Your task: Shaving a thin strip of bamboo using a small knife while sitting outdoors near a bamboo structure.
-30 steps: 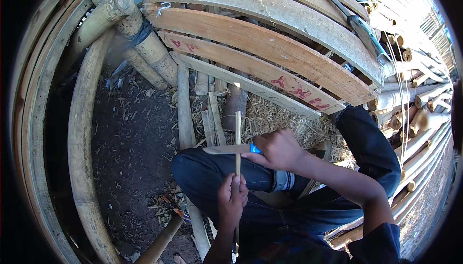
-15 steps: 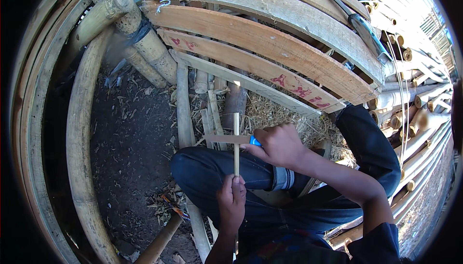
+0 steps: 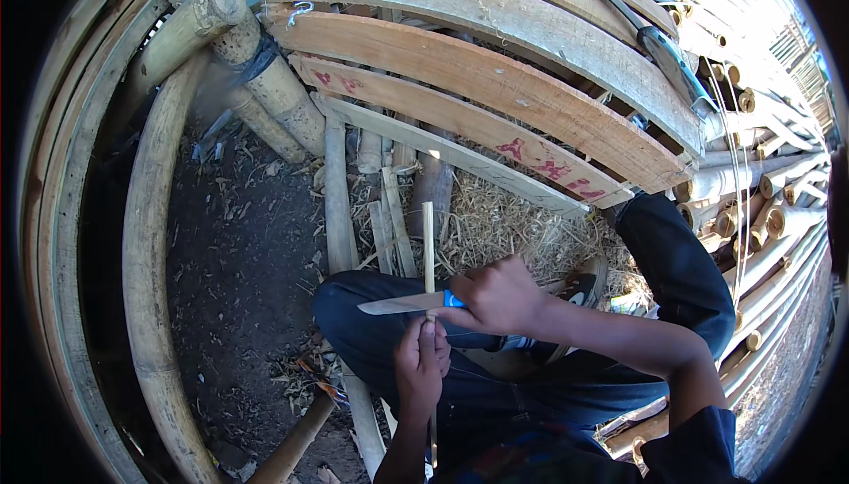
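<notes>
A thin pale bamboo strip (image 3: 428,245) stands lengthwise in front of me. My left hand (image 3: 421,365) pinches it between thumb and fingers, and its lower end runs down past that hand toward my body. My right hand (image 3: 502,297) is closed around the blue handle of a knife (image 3: 393,304). The blade points left and lies across the strip, just above my left fingertips. Both hands are over my bent leg (image 3: 371,300) in dark jeans.
Wooden slats (image 3: 478,55) form a bench-like top ahead, with a handsaw (image 3: 676,68) at its right. Cut bamboo poles (image 3: 761,183) are stacked on the right. A curved bamboo pole (image 3: 146,263) rises on the left above bare soil (image 3: 248,245). Dry shavings (image 3: 495,219) cover the ground ahead.
The knife has slid down the strip toward my left hand, my right hand moving with it. The strip has shifted slightly left. My left hand stays almost in place.
</notes>
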Demonstrator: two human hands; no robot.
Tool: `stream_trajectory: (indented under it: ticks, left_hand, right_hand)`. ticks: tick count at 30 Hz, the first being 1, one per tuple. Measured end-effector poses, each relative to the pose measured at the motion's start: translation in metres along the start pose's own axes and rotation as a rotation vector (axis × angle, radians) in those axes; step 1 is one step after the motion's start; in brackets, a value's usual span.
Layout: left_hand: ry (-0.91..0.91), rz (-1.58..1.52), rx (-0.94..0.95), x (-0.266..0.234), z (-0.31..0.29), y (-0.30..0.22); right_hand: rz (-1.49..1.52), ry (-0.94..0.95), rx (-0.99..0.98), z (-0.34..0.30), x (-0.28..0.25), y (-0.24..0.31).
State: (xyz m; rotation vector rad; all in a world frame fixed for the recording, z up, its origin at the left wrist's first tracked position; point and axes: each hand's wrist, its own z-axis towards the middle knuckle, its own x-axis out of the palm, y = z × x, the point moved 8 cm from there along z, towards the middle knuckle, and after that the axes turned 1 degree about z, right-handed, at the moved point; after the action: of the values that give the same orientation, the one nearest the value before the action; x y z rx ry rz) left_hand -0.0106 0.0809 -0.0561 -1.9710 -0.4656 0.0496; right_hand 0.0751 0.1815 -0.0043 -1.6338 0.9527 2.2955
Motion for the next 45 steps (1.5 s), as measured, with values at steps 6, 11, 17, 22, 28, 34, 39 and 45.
stream_trajectory:
  ticks: [6,11,17,22,28,34,39,45]
  left_hand:
    - [0.013,0.0,-0.016,0.004,0.002,0.002]
    - [0.004,0.047,-0.009,0.002,-0.002,0.007]
    - [0.037,-0.027,-0.025,0.005,-0.001,0.013]
    - [-0.015,0.158,0.129,0.004,0.002,-0.002]
    - [-0.056,0.278,0.186,0.002,-0.006,-0.003]
    - [-0.052,0.182,0.124,-0.005,-0.006,0.017]
    - [0.008,0.126,0.083,0.004,-0.004,0.005]
    - [-0.016,0.071,0.047,0.001,-0.006,0.002]
  right_hand:
    - [-0.038,-0.037,0.015,0.004,-0.001,-0.006]
    - [-0.088,-0.065,-0.006,0.007,-0.009,-0.015]
    - [-0.055,0.085,-0.077,-0.005,0.007,0.008]
    - [-0.074,-0.062,-0.078,0.002,-0.008,-0.008]
    - [-0.094,-0.095,0.212,0.011,-0.021,-0.04]
    - [-0.033,0.078,-0.135,-0.004,0.006,0.013]
    - [-0.026,0.001,0.076,0.001,-0.005,-0.016]
    - [0.019,-0.043,0.174,0.009,-0.011,-0.036]
